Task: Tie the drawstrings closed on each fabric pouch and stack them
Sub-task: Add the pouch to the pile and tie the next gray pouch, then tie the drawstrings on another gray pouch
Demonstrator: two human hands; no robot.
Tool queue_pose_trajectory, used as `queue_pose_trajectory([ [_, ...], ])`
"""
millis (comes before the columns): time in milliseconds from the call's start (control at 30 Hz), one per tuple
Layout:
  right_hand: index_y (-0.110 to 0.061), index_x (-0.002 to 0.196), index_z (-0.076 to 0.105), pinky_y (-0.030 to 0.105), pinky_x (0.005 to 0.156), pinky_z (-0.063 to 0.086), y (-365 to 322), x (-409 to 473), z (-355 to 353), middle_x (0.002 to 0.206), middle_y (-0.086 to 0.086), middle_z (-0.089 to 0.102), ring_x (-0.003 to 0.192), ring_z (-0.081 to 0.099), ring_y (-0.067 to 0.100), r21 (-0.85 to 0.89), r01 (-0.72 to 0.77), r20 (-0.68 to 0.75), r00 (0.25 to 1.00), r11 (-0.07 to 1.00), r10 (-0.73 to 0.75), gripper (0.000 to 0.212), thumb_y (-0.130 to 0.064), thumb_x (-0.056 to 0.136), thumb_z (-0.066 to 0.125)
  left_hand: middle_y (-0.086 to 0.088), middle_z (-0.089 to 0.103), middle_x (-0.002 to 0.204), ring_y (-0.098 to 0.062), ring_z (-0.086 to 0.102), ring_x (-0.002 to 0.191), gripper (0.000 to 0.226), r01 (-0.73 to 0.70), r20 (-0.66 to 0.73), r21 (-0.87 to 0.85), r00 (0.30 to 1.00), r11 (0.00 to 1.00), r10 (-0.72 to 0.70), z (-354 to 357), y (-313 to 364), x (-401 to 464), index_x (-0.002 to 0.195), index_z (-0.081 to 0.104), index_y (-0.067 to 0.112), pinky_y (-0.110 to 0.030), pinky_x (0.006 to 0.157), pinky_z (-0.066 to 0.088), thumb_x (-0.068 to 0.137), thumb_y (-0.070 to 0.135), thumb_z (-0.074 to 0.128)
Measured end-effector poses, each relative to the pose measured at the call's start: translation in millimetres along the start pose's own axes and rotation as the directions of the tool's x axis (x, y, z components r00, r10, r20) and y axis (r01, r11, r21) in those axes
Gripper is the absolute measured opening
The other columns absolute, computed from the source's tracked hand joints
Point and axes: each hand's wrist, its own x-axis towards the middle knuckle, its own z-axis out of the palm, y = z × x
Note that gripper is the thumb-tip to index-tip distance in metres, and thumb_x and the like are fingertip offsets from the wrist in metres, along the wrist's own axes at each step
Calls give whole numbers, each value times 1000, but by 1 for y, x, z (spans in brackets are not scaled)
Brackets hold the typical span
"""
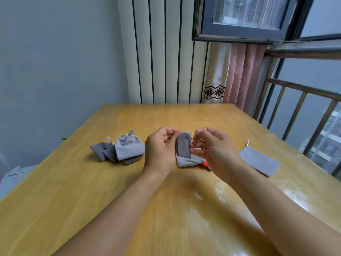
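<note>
Dark grey pouch was held above table centre; left hand gripped its side, right hand pinched silver drawstring. Stack lay at 9 o'clock. Risk: cord slipping, leaving knot loose.

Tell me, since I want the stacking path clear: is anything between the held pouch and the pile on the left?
Nothing visible. The dark pouch is held by the left hand and right hand; bare table lies before the pile.
</note>
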Motion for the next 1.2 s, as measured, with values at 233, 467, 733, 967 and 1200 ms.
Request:
queue_pose_trajectory([
  [233, -3, 88, 67, 28, 61, 56, -1, 11, -20, 80, 10, 66, 70, 64, 21, -212, -57, 34, 997, 976, 66, 39, -37, 101, 51, -16, 71, 98, -18, 73, 68, 27, 117, 148, -9, 982, 993, -114, -12, 6, -3, 117, 53, 9, -33, 55, 60, 93, 1, 61],
  [467, -16, 111, 71, 29, 69, 54, -18, 34, -79, 105, 6, 70, 88, 63, 21, -935, -139, -130, 990, 328, 48, 30, -10, 86, 55, -11, 71, 90, -38, 61, 87, 26, -62, -54, 908, 964, 415, 262, -71, 8, 31, 112, 57, 20, -37, 70, 40, 88, 10, 56],
  [733, -28, 104, 57, 20, 53, 41, -18, 19, -64, 93, -7, 60, 80, 56, 5, -951, -188, -131, 964, 247, 230, 62, -46, 57, 93, -16, 47, 125, -36, 38, 118, 31, 141, -163, 971, 981, 194, 104, -76, -6, 33, 119, 53, 11, -45, 94, 34, 92, 24, 50],
  [967, -16, 118, 55, 37, 76, 56, -10, 25, -58, 106, 8, 63, 93, 63, 27, -903, -211, -164, 974, 373, 153, 68, -12, 61, 92, -5, 51, 126, -29, 47, 119, 35, -249, 125, 921, 918, 300, 377, -53, -3, 25, 111, 61, 18, -44, 100, 36, 76, 22, 64],
  [1200, -17, 118, 61, 38, 67, 58, -26, 27, -69, 89, 0, 66, 78, 63, 17, -784, -111, -235, 964, 610, -127, 56, 11, 70, 70, 11, 56, 135, -9, 51, 125, 55, -484, 640, 679, 759, 552, -123, -17, -31, -6, 134, 54, 31, -32, 106, 41, 87, 60, 57],
])
